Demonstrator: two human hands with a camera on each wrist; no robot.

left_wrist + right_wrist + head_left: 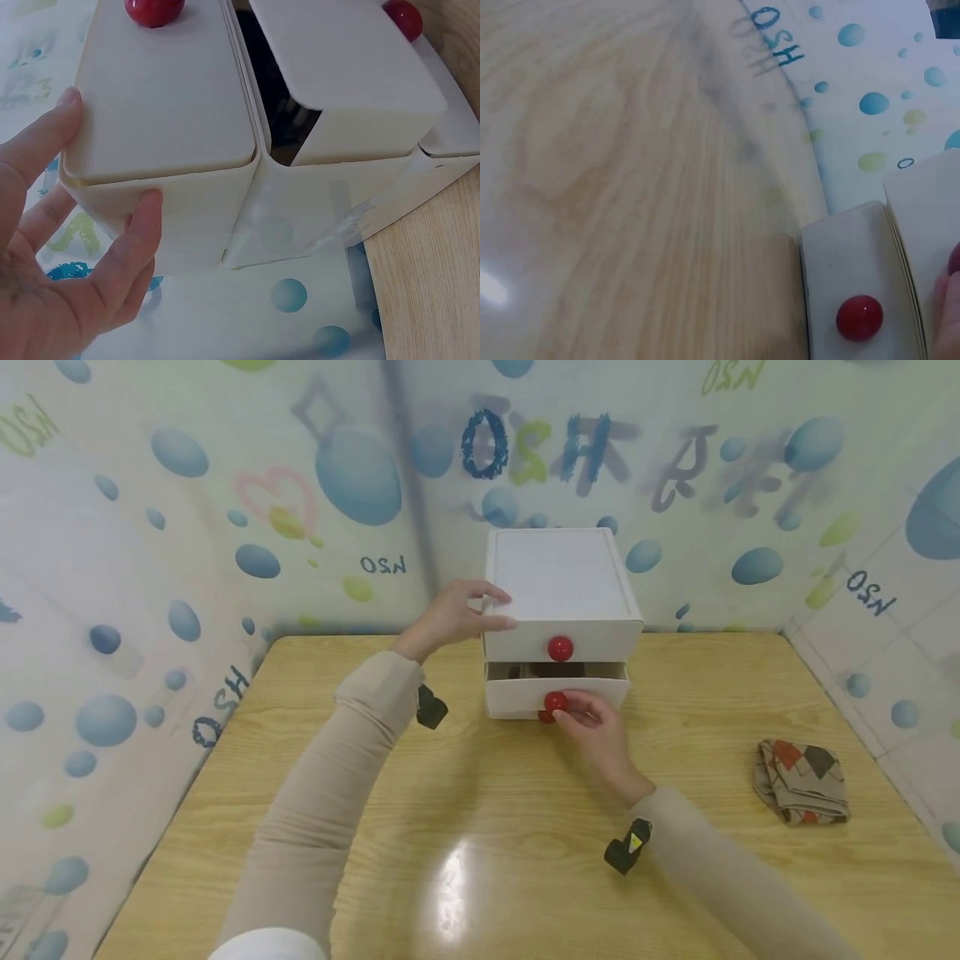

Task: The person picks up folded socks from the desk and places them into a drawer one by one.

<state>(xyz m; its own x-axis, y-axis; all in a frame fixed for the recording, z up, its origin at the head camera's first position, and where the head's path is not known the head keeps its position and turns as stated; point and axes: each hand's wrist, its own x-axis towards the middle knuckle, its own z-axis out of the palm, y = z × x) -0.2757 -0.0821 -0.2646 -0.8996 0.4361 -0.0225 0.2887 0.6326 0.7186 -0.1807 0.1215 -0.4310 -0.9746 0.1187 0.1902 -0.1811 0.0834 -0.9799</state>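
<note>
A small white drawer cabinet with red ball knobs stands at the back of the table. My left hand holds its upper left front corner, with fingers on the top and side in the left wrist view. The middle drawer is pulled partly out, and something dark shows inside it. My right hand pinches that drawer's red knob between thumb and fingers. The top drawer is closed. Below the middle drawer, the bottom drawer's knob shows in the right wrist view.
A folded beige cloth with a red and dark diamond pattern lies on the right of the wooden table. A patterned sheet with blue spots hangs behind the table and along both sides.
</note>
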